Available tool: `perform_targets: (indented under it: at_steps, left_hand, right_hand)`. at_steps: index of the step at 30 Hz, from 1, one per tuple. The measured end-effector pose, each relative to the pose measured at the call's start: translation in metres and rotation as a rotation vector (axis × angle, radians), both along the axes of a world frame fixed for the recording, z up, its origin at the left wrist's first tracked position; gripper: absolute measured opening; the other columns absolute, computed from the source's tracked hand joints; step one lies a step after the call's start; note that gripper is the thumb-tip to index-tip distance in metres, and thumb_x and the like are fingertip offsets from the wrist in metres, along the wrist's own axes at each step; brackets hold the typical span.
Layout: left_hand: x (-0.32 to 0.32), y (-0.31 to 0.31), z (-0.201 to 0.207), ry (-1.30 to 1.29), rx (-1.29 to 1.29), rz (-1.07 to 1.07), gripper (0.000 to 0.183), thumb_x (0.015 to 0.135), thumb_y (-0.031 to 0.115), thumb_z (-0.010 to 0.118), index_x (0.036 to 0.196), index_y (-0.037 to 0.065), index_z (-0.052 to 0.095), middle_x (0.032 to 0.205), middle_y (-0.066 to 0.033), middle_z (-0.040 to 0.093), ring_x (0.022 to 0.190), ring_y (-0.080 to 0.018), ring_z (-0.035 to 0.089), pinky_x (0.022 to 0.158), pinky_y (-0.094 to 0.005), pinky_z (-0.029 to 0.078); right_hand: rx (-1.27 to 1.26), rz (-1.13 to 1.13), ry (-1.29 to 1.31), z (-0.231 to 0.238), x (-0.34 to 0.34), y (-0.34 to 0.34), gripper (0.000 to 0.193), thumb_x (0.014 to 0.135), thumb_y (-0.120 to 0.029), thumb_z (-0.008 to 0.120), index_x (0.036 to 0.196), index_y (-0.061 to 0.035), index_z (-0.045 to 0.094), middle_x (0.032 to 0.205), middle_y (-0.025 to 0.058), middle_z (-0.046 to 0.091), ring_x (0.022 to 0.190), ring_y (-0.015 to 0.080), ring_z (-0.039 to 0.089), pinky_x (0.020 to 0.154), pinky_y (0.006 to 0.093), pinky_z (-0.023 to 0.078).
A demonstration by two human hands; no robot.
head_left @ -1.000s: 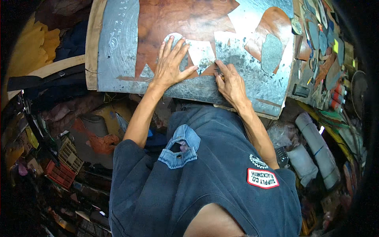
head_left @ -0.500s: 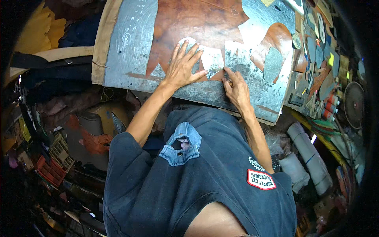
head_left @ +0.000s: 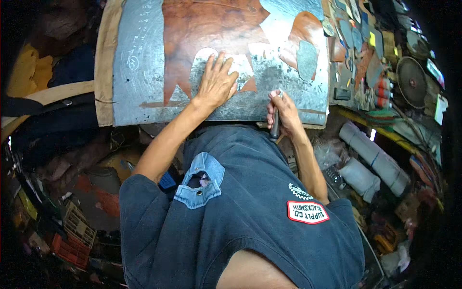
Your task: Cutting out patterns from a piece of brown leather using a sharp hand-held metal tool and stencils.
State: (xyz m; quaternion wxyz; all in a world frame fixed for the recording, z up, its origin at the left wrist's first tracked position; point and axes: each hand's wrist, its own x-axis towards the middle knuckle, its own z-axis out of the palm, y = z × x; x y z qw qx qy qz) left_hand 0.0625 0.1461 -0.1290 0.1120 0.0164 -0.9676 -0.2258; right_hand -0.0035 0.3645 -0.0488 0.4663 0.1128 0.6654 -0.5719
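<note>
Left hand [head_left: 216, 84] lies, fingers loosely spread, at the near edge of brown leather [head_left: 207, 26]; right hand [head_left: 285, 111] grasps a dark-handled tool [head_left: 275, 127] (its butt to the near side)

Partly out of sight
Brown leather [head_left: 211, 24] is running past the top edge; the right hand [head_left: 287, 114] is partly hiding a dark tool [head_left: 275, 129]

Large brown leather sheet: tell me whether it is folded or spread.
Spread: the large brown leather sheet lies flat across the grey work surface, no fold showing; far edge out of view.
</note>
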Motion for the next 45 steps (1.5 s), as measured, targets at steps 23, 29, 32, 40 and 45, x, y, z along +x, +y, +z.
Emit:
perform_targets:
  at_steps: [23,29,32,40,45]
  left_hand:
    - [-0.172,0.011,-0.021,-1.074,0.493,-0.507,0.041,0.086,0.046,0.06,0.104,0.009,0.068,0.098,-0.0162,0.068,0.093,-0.0303,0.066,0.094,-0.0487,0.045]
    - [-0.165,0.014,0.004,-1.007,0.307,-0.522,0.058,0.083,0.058,0.057,0.116,0.01,0.063,0.109,-0.0177,0.066,0.094,-0.0297,0.067,0.091,-0.0475,0.048]
    - [-0.162,0.01,0.009,-0.974,0.219,-0.532,0.067,0.082,0.064,0.056,0.122,0.011,0.06,0.114,-0.0185,0.064,0.094,-0.0294,0.067,0.089,-0.0469,0.05]
    - [-0.148,-0.002,0.033,-0.899,0.031,-0.526,0.089,0.078,0.079,0.052,0.136,0.011,0.054,0.127,-0.0204,0.061,0.094,-0.0286,0.068,0.085,-0.0454,0.053]
    - [-0.12,-0.018,0.043,-1.011,0.158,-0.482,0.065,0.091,0.061,0.044,0.123,0.007,0.064,0.122,-0.0168,0.064,0.104,-0.0299,0.066,0.091,-0.0465,0.049]
  right_hand:
    - [0.425,0.673,1.249,-0.063,-0.001,-0.109,0.034,0.09,-0.02,0.058,0.121,-0.0069,0.064,0.104,0.0271,0.066,0.093,0.0405,0.066,0.081,0.0455,0.054]
    - [0.456,0.643,1.278,-0.065,0.0,-0.112,0.031,0.091,-0.02,0.059,0.118,-0.0065,0.065,0.102,0.0266,0.066,0.09,0.0407,0.066,0.078,0.0454,0.054]
    - [0.425,0.616,1.291,-0.069,0.001,-0.11,0.029,0.091,-0.018,0.059,0.116,-0.0057,0.066,0.101,0.0265,0.066,0.089,0.0408,0.066,0.077,0.0455,0.054]
    - [0.433,0.681,1.226,-0.051,0.006,-0.098,0.032,0.087,-0.013,0.058,0.116,-0.004,0.065,0.099,0.026,0.066,0.09,0.0412,0.066,0.08,0.0451,0.053]
    - [0.443,0.693,1.151,-0.045,0.012,-0.081,0.033,0.085,-0.011,0.055,0.116,-0.0037,0.066,0.096,0.0274,0.066,0.091,0.0431,0.065,0.084,0.0461,0.052]
